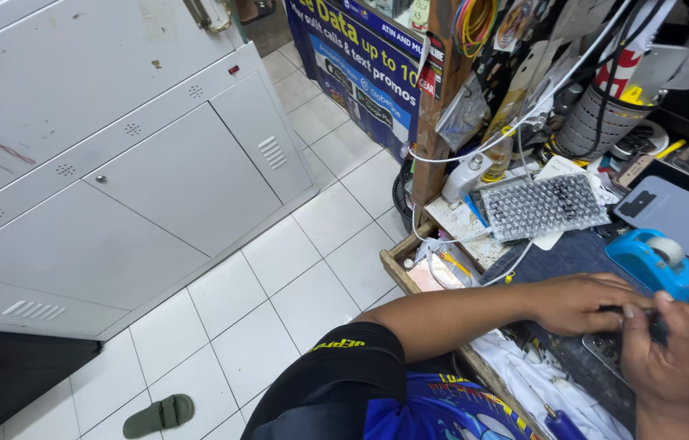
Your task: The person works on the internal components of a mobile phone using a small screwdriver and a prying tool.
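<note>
White tiled floor (279,285) takes up the whole left side, wide open past the bench edge (409,277), with just a green slipper (158,414) lying well away from it. On the cluttered denim mat (581,253), both hands work near the blue tape dispenser (660,265): left hand (585,303) just below it, fingers curled onto a small dark gadget (642,326); right hand (674,352) pinches the same piece. Bubble wrap (541,205) sits above the dispenser.
</note>
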